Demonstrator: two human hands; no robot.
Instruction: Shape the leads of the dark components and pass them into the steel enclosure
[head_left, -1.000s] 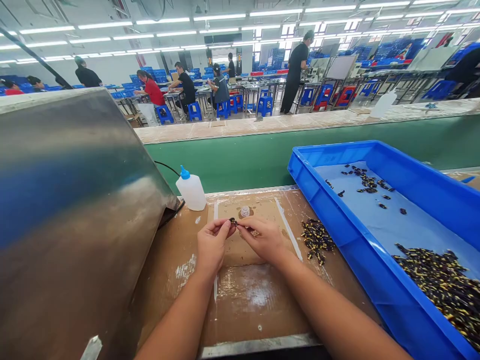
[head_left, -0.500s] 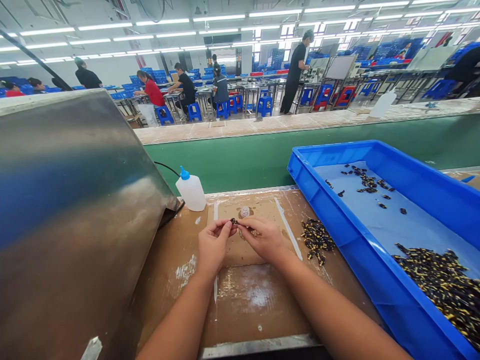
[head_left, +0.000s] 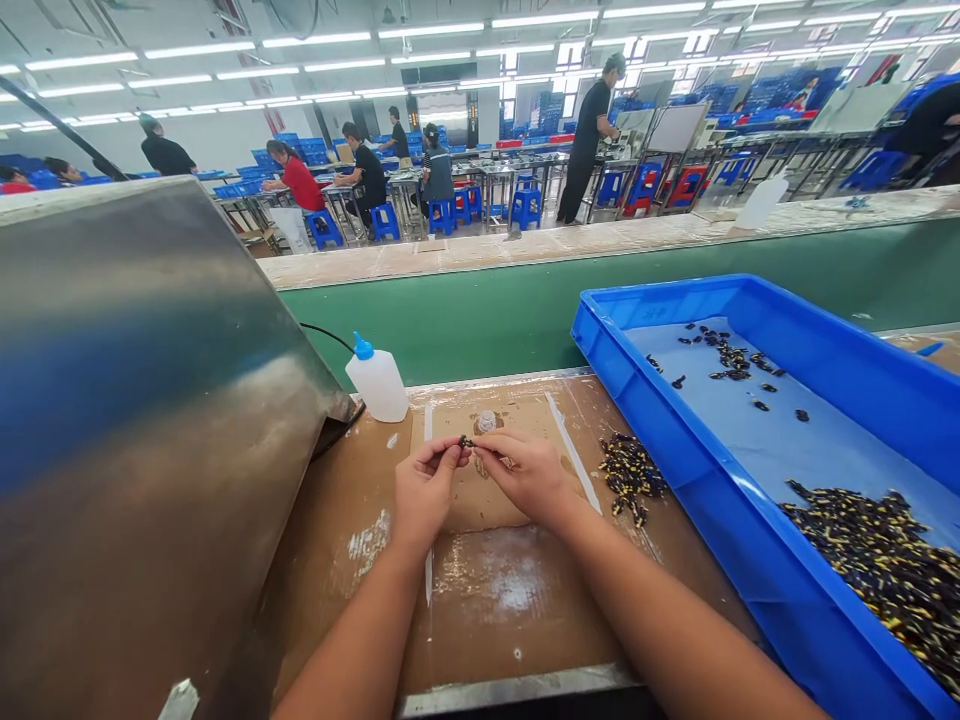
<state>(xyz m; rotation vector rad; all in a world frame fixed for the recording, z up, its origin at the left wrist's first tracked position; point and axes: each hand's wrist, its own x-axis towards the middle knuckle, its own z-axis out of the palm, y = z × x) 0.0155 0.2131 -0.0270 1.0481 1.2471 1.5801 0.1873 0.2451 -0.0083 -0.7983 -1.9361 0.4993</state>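
Note:
A small black part with a light or yellowish spot (head_left: 465,442) is pinched between the fingertips of my left hand (head_left: 424,490). From the other side my right hand (head_left: 526,474) has thumb and forefinger pressed together at the part's right end; whether a further tiny piece sits in them is too small to tell. Both hands hover over a cardboard sheet (head_left: 480,510) taped to the bench. Just behind the fingers stands a little clear cup (head_left: 487,421). Right of my right hand lies a pile of similar black-and-yellow parts (head_left: 632,468).
A blue tray (head_left: 675,420) with many more such parts stands at the right. A white squeeze bottle (head_left: 379,385) with a blue cap is at the back left, beside a large metal housing (head_left: 150,420). Behind runs a green barrier (head_left: 450,315); people sit and stand beyond it.
The view has shifted slightly. My hands stay almost in the same pose, still together at the small black part.

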